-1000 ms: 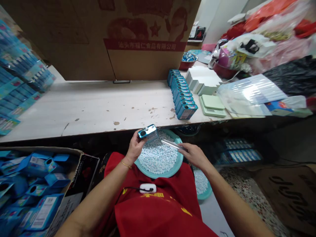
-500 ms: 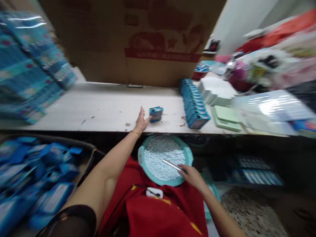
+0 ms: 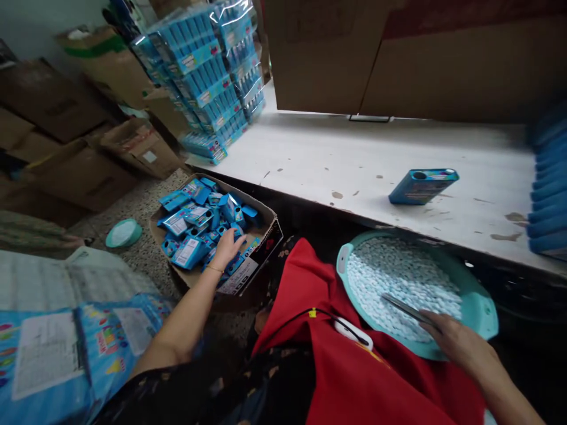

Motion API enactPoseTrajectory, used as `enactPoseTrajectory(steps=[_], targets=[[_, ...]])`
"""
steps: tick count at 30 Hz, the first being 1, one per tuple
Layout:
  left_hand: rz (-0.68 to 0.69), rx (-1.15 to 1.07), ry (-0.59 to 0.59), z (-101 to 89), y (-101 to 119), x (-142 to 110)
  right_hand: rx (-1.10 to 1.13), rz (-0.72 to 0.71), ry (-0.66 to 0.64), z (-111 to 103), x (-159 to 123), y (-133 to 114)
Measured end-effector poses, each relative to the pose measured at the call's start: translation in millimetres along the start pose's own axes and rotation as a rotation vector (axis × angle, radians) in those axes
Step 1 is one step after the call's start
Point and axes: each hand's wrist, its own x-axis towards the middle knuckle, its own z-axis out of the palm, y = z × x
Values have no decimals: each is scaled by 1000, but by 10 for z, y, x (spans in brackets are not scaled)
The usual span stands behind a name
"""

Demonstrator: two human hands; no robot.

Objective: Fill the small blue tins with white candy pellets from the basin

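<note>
My left hand (image 3: 228, 251) is over an open carton (image 3: 272, 230) of small blue boxes (image 3: 188, 251). Its fingers are apart and reach in among the boxes; whether they touch one I cannot tell. A narrow silver metal bar (image 3: 405, 307) is in my closed right hand (image 3: 460, 342). The bar's far end lies over small pale blue and white pellets heaped in a turquoise basin (image 3: 481, 310) near my lap. On the white table stands one upright blue box (image 3: 420, 188), with a dark round hole in its top.
Wrapped stacks of blue boxes (image 3: 204, 77) stand at the table's far left. A row of blue boxes (image 3: 551, 183) is at the right edge. A big cardboard box (image 3: 328, 65) stands behind the table. A small bowl (image 3: 124, 233) and several brown cartons (image 3: 84, 177) are on the floor at left.
My left hand has left the blue box standing on the table and moved left to the carton. The view has turned left. My right hand keeps the metal bar over the basin.
</note>
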Motion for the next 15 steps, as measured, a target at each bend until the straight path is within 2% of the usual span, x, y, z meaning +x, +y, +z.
enactPoseTrajectory(steps=[2, 4, 7, 11, 15], targets=[[-189, 154, -140, 42, -194, -86, 29, -6, -30, 17, 17, 13], [-302, 266, -210, 89, -346, -150, 53, 2, -35, 25, 35, 25], [-269, 215, -167, 78, -503, -172, 77, 30, -56, 4, 39, 41], [-207, -100, -171, -81, -612, -155, 100, 92, -88, -66, 17, 63], [-300, -695, -3, -256, -509, -247, 126, 112, -74, -99, 12, 108]])
